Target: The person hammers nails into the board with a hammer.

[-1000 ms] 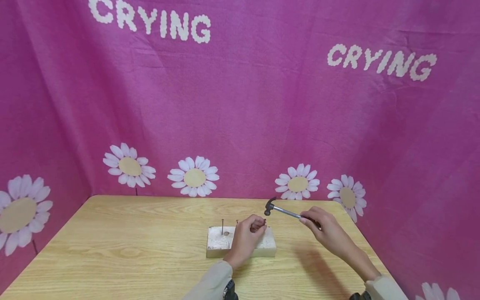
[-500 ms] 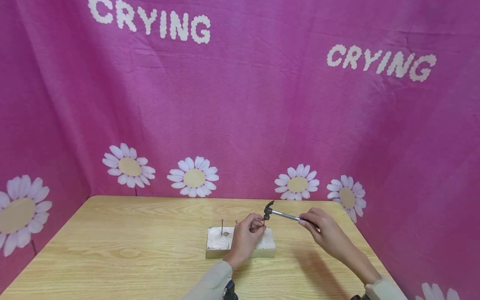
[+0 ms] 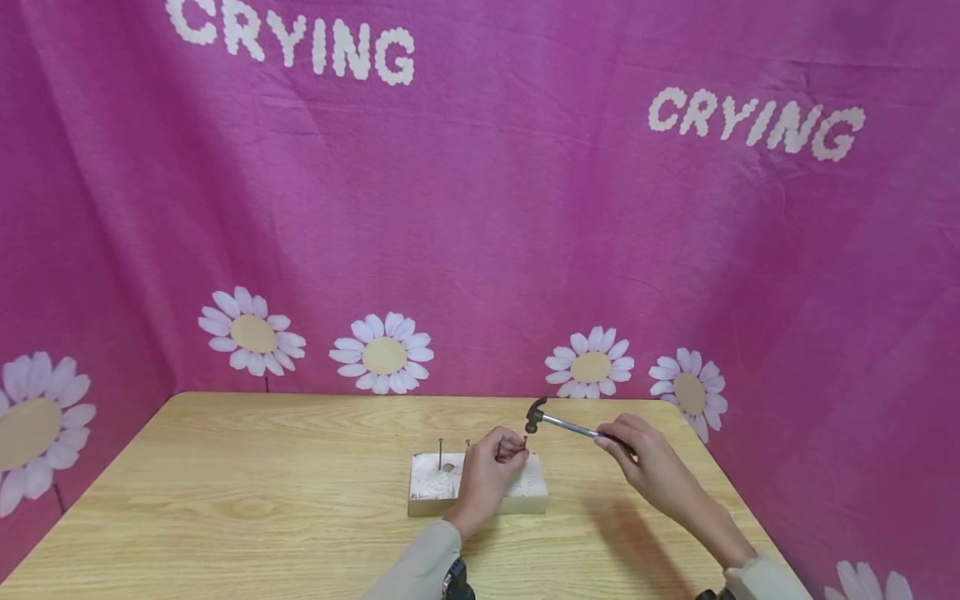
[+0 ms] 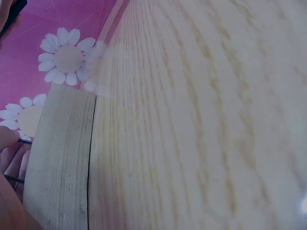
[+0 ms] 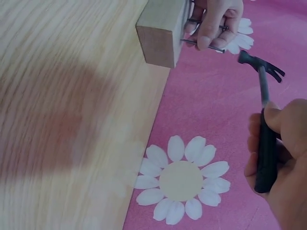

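Far-left nail (image 3: pixel 440 455) stands upright in the pale wooden block (image 3: pixel 429 483), which lies on the tabletop (image 3: pixel 262 500). Left hand (image 3: pixel 487 473), over the block, pinches the right-end nail (image 3: pixel 525 442) between thumb and fingers. Right hand (image 3: pixel 654 467) grips the hammer (image 3: pixel 567 427) by its dark handle, head just above that nail, apart.

The word "CRYING" (image 3: pixel 287 42) can be read twice on the pink cloth (image 3: pixel 480 208), in pale capitals: at upper left, clipped by the head view's top edge, and at upper right.
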The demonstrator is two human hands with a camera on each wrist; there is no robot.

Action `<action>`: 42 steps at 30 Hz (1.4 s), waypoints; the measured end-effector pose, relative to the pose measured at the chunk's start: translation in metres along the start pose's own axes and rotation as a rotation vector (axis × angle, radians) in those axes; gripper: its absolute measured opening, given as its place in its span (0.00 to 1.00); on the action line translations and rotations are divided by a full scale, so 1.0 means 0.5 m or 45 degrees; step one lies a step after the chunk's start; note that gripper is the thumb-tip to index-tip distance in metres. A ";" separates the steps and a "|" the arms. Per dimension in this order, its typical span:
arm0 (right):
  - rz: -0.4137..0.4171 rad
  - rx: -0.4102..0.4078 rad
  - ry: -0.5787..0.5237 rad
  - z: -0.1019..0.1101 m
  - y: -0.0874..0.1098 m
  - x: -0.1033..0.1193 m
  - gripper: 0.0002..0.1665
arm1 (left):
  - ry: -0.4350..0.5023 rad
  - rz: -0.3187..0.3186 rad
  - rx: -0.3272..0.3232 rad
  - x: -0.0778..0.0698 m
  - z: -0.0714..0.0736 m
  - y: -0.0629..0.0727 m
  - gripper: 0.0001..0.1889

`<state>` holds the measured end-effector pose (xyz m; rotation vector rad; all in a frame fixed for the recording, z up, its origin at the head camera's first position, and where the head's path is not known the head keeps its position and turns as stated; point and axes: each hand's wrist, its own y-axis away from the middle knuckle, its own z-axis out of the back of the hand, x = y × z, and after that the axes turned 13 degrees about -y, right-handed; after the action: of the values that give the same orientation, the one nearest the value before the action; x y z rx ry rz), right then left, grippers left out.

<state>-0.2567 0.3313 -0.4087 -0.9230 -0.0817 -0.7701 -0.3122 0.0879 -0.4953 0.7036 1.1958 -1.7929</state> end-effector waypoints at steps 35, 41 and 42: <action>0.010 0.016 0.070 -0.020 0.000 0.004 0.08 | 0.087 -0.016 0.034 0.006 0.005 0.002 0.06; 0.029 0.010 0.145 -0.022 -0.001 0.012 0.03 | 0.086 -0.007 0.041 0.003 0.008 0.001 0.06; 0.017 -0.030 0.126 -0.021 -0.002 0.015 0.04 | 0.087 -0.003 0.046 0.003 0.008 0.001 0.06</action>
<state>-0.2544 0.3190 -0.4119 -0.9056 0.0206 -0.8045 -0.3123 0.0836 -0.4954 0.7903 1.2121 -1.8094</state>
